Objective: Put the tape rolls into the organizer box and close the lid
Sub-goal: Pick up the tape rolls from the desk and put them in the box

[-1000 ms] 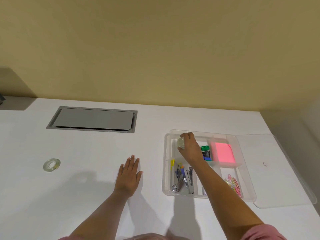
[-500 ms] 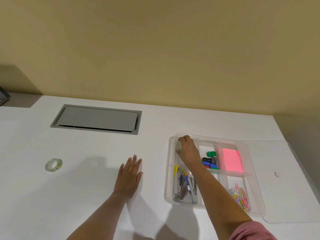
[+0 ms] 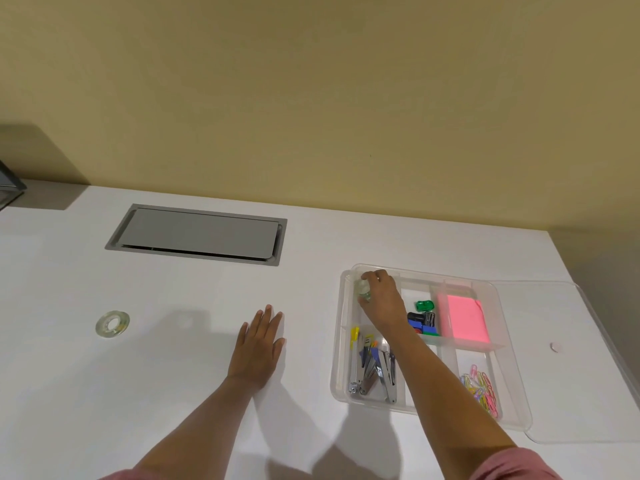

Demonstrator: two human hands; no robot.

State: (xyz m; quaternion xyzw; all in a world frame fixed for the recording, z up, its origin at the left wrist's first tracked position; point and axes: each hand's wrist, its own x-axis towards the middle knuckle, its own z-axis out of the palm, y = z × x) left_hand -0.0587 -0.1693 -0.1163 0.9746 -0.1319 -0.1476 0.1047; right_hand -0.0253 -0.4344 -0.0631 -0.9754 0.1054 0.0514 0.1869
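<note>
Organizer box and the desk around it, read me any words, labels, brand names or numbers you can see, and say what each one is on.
None can be read.
Organizer box and its lid: clear plastic, no print visible.
Pink sticky notes: blank.
Tape roll on the table: core marking, if any, too small to read.
Tape roll in the right hand: mostly hidden.

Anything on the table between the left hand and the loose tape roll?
No. In the head view, only bare white table and a faint shadow lie between the left hand, flat on the table, and the clear tape roll.
</note>
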